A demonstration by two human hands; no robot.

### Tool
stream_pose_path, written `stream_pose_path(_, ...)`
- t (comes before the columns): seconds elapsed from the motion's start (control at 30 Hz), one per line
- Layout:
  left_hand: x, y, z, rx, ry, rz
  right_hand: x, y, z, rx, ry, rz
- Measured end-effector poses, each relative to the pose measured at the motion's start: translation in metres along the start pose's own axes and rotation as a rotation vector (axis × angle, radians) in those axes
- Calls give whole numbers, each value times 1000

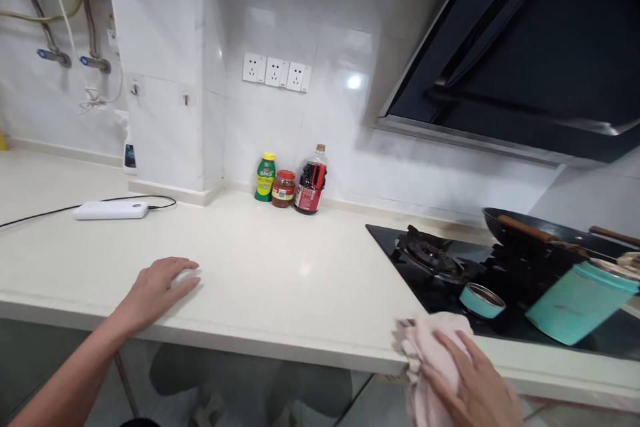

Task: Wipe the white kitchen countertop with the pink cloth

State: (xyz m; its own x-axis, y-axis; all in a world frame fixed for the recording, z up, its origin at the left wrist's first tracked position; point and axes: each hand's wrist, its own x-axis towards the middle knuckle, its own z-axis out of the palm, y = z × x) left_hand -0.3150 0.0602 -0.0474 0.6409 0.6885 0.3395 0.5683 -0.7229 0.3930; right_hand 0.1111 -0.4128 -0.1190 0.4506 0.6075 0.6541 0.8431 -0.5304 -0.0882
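My left hand (157, 290) rests on the white countertop (280, 280) left of the middle. Its fingers curl round a small white rounded object (186, 275), mostly hidden by the hand, so its kind does not show. At the counter's front edge on the right, my right hand (475, 377) grips a pale pink cloth (440, 340), part of which hangs down over the edge. Just beyond the cloth, on the black gas stove (400, 260), stand a small turquoise round container (483, 300) and a larger turquoise canister (583, 303), which looks tilted.
Against the wall stand a green bottle (265, 177), a red-lidded jar (283, 189) and a dark sauce bottle (311, 180). A white power bank (111, 209) with a black cable lies at left. A wok (560, 230) sits on the stove under the range hood (520, 47).
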Motion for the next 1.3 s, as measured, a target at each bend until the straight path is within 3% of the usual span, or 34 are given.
stream_pose_path(0.13,-1,-1,5,48,15,20,10,-24,9,94,-53,-40)
stream_pose_path(0.27,-2,-3,9,81,18,21,33,-38,5,230,-192,136)
stream_pose_path(0.4,-3,-2,10,73,12,2,84,-45,8,280,-344,322)
stream_pose_path(0.57,-5,5,6,71,32,23,145,-64,26,183,-327,385)
stream_pose_path(0.73,-6,9,7,70,42,16,168,-117,34,139,-342,345)
stream_pose_path(0.9,-7,8,10,70,64,32,173,-195,31,209,-441,120)
stream_pose_path(1.0,-7,9,9,52,79,29,163,-255,25,306,-507,-126)
stream_pose_path(1.13,-4,11,5,25,87,8,120,-331,20,462,-566,-499)
stream_pose_path(1.2,-3,12,2,15,82,8,94,-360,27,496,-459,-638)
stream_pose_path(1.3,0,12,-1,4,74,21,64,-390,51,391,-30,-737)
